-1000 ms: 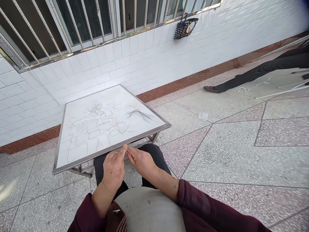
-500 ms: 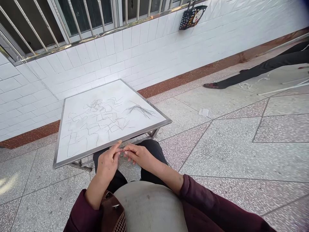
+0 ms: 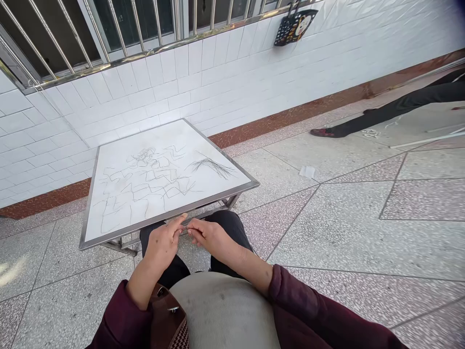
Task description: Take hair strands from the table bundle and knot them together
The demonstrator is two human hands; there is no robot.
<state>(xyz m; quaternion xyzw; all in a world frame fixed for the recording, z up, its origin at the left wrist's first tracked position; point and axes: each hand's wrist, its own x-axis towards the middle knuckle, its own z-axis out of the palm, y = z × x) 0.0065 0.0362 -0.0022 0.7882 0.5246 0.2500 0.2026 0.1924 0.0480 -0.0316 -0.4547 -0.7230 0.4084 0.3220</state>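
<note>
My left hand and my right hand meet fingertip to fingertip above my lap, just off the near edge of a white-topped table. Both are closed in a pinch, the left index finger stretched along the table's edge. Whatever lies between the fingertips is too small to make out. On the tabletop several thin dark bent strands are spread over the left and middle. A bundle of straighter dark strands lies toward the right corner. At the back, some strands form a tangle.
Beyond the table stands a white tiled wall with a barred window. From the bars hangs a dark patterned bag. A person's outstretched leg is at the right. White paper lies on the floor, and a brown bag rests at my left side.
The view has shifted slightly. My hands stay together at the table's edge with the fingertips still pinched, and the left index finger has moved a little to the right.
</note>
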